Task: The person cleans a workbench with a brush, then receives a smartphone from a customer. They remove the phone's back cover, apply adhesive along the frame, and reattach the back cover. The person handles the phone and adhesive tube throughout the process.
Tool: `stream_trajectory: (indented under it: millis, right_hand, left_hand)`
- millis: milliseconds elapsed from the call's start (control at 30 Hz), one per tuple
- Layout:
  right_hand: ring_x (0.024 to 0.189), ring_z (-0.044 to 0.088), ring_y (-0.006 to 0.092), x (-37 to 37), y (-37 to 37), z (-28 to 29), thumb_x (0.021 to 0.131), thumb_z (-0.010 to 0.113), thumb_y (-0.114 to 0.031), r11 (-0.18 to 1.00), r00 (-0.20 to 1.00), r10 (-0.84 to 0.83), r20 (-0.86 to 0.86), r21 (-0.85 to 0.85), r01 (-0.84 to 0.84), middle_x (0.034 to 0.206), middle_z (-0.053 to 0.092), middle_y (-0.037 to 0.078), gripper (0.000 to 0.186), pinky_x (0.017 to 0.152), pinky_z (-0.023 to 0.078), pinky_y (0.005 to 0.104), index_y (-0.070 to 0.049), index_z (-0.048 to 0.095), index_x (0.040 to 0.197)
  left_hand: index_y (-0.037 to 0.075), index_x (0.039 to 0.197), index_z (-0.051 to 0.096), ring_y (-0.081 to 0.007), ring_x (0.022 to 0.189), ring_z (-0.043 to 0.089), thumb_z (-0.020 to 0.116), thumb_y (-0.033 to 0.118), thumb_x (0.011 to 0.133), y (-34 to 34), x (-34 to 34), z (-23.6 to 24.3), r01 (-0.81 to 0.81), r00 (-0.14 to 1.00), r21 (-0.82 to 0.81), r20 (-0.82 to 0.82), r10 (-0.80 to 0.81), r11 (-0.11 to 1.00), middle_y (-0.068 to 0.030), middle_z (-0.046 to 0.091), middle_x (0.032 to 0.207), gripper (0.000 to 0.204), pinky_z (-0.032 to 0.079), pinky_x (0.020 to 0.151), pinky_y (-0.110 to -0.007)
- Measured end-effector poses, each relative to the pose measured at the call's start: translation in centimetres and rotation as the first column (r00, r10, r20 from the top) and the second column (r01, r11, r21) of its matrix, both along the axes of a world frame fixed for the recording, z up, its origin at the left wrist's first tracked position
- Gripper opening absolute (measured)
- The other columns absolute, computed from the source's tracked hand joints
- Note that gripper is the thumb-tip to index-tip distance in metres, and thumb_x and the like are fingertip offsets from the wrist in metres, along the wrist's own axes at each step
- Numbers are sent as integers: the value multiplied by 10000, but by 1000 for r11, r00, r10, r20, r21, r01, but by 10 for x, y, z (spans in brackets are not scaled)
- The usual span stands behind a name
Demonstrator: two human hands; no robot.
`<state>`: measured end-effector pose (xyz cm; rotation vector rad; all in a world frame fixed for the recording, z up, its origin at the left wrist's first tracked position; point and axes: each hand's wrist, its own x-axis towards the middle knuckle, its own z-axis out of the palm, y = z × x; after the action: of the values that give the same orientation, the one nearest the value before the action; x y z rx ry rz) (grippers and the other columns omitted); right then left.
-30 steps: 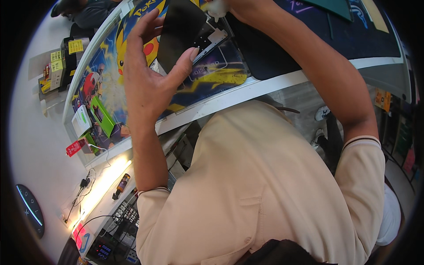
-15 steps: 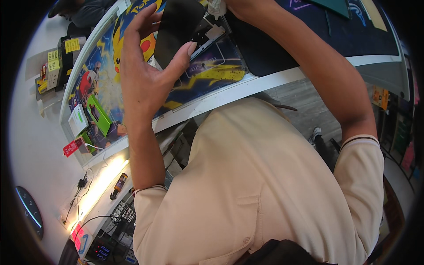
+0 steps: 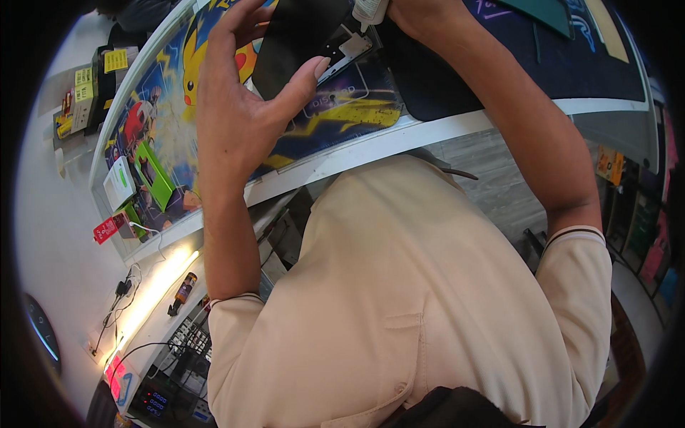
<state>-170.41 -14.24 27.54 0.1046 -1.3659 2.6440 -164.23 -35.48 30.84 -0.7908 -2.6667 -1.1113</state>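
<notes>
My left hand (image 3: 246, 107) is curved around a dark flat panel (image 3: 285, 43), fingers along its left edge and thumb toward the lower right. Beside the panel, just past the thumb, lies an opened flat device (image 3: 349, 48) with metal plates and small inner parts bared, perhaps a phone. My right hand (image 3: 424, 18), partly cut off by the upper edge, is closed around a small white bottle (image 3: 369, 10). The bottle's narrow tip points down over the bared parts. Whether the tip touches them I cannot tell.
Under the work lies a colourful cartoon mat (image 3: 357, 118), with a black mat (image 3: 435, 93) to its right. Green and white boxes (image 3: 153, 175) stand at the left end of the white-edged table. A dark bottle (image 3: 184, 291) and a lit strip (image 3: 157, 299) are at the lower left.
The white bottle and my right hand have shifted slightly down and right in the picture. More of the bottle shows. The whole view has moved a little; my left hand keeps its curved pose.
</notes>
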Motion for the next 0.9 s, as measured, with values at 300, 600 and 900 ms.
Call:
stream_trajectory:
  millis: [300, 600, 900]
  right_hand:
    - [368, 419, 152, 8, -5, 0, 1046, 530, -208, 998, 999, 7, 36, 56, -9, 497, 410, 17, 390, 416, 393, 300, -120, 424, 681]
    - [465, 452, 149, 17, -16, 3, 1049, 523, -245, 991, 991, 2, 136, 129, -20, 541, 434, 19, 412, 490, 382, 312, -120, 458, 662]
    - [672, 563, 238, 17, -29, -18, 1041, 517, -181, 649, 910, -296, -291, 638, 415, 707, 534, 112, 297, 656, 430, 400, 10, 609, 834]
  left_hand:
    - [18, 1463, 481, -264, 1217, 593, 839, 119, 758, 15, 6, 30, -82, 966, 74, 252, 61, 994, -157, 616, 1295, 797, 440, 1102, -382]
    - [25, 1476, 470, -268, 1227, 589, 838, 120, 768, 18, 6, 33, -71, 967, 76, 248, 50, 995, -161, 613, 1302, 803, 441, 1098, -385]
    - [27, 1469, 470, -266, 1205, 592, 826, 110, 769, 14, 3, 22, -32, 983, 83, 181, 17, 996, -156, 607, 1283, 790, 445, 1086, -381]
